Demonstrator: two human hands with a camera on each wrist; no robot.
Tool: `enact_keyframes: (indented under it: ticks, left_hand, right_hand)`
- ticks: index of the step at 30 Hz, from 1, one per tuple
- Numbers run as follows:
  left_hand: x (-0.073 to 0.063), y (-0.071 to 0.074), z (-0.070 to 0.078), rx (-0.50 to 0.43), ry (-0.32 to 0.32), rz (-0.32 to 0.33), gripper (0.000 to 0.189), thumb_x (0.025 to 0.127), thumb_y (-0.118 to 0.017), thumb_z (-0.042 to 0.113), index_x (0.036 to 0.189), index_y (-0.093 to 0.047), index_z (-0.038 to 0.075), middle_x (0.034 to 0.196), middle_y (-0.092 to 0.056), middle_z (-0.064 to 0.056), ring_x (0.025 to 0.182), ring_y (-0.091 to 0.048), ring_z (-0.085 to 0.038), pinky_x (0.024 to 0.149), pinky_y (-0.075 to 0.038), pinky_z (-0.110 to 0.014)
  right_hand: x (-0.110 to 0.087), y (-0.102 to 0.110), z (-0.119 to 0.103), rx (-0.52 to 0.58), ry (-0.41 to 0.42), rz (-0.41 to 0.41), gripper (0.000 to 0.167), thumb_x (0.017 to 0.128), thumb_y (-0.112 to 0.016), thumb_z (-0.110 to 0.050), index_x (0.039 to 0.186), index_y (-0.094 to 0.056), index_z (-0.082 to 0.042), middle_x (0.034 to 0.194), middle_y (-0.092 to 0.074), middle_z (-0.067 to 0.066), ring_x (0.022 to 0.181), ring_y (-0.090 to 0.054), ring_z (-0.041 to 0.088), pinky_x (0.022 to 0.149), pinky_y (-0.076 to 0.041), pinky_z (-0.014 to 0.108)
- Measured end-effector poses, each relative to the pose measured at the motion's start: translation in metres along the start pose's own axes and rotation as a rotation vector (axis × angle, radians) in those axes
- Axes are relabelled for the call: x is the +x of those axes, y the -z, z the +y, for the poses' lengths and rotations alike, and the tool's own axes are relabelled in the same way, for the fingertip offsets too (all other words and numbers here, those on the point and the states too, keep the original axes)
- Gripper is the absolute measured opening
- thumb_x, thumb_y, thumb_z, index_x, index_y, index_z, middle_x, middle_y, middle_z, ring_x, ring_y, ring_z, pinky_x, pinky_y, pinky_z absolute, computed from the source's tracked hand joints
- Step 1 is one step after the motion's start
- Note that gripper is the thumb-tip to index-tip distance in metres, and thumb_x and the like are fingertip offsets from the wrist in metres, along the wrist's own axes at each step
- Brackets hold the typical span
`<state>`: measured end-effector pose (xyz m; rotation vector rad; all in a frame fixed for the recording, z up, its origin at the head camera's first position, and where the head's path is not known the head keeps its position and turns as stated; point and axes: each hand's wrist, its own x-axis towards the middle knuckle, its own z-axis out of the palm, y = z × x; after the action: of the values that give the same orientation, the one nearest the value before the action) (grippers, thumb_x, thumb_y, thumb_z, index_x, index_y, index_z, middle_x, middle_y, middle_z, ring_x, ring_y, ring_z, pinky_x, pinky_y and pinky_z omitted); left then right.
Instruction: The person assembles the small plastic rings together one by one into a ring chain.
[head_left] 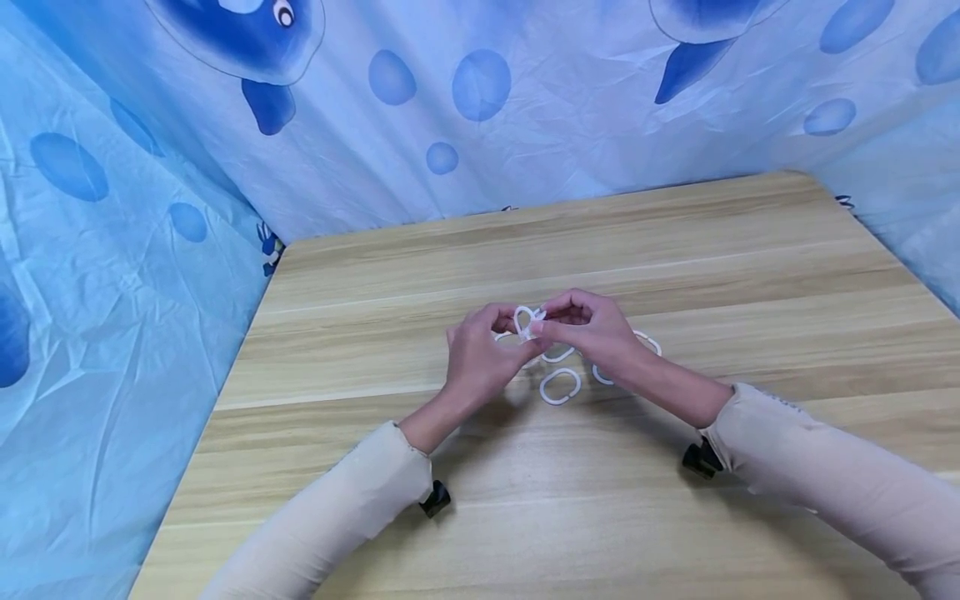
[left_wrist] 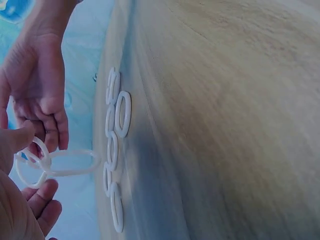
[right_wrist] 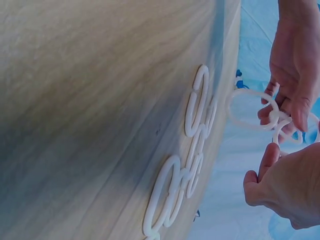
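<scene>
Above the table in the head view, both hands meet over white oval split rings that look like plastic shower curtain rings. My left hand (head_left: 480,354) pinches a curtain ring (head_left: 516,320) between thumb and fingers. From the right, my right hand (head_left: 600,329) pinches a ring of the same linked cluster. In the left wrist view one linked ring (left_wrist: 75,173) hangs below the fingers, over the table edge in that view. The right wrist view shows the hanging ring (right_wrist: 240,122) too. Fingers partly hide where the rings join.
Several more white rings lie on the wooden table (head_left: 375,483) under the hands; one loose ring (head_left: 579,383) lies nearest me, its gap visible. Blue curtains (head_left: 450,192) with whale and bubble prints hang behind and beside the table. A small black device (head_left: 702,460) sits under the right wrist.
</scene>
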<state>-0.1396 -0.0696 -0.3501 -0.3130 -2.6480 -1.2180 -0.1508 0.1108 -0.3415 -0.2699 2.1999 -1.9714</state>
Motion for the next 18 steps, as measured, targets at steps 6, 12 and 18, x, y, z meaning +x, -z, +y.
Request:
enact_keyframes:
  ticks: [6,12,18]
  left_hand:
    - [-0.0018,-0.0004,0.0017,0.056,-0.024,-0.01,0.076,0.067,-0.086,0.041,0.13,-0.056,0.013,0.114,-0.068,0.0,0.112,-0.054,-0.017,0.096,-0.028,-0.039]
    - [-0.0031,0.0022,-0.0013,0.016,-0.066,0.038,0.056,0.069,-0.087,0.032,0.115,-0.065,0.01,0.11,-0.068,-0.001,0.106,-0.058,-0.016,0.094,-0.029,-0.039]
    - [-0.0034,0.004,-0.0043,-0.004,-0.089,0.065,0.037,0.072,-0.085,0.026,0.102,-0.069,0.01,0.1,-0.071,0.0,0.1,-0.061,-0.015,0.093,-0.031,-0.039]
  right_hand:
    - [0.0014,0.002,-0.0025,-0.025,-0.011,0.012,0.035,0.084,-0.075,-0.026,0.109,-0.063,-0.003,0.1,-0.065,0.007,0.09,-0.06,0.018,0.084,-0.048,0.026]
    - [0.0019,0.0019,-0.0027,-0.008,-0.012,0.008,0.037,0.085,-0.074,-0.025,0.11,-0.062,0.0,0.102,-0.065,0.007,0.091,-0.059,0.018,0.087,-0.045,0.027]
    - [0.0019,0.0002,-0.0029,0.004,-0.007,0.008,0.034,0.086,-0.072,-0.023,0.109,-0.063,0.0,0.099,-0.066,0.005,0.093,-0.059,0.018,0.091,-0.043,0.03]
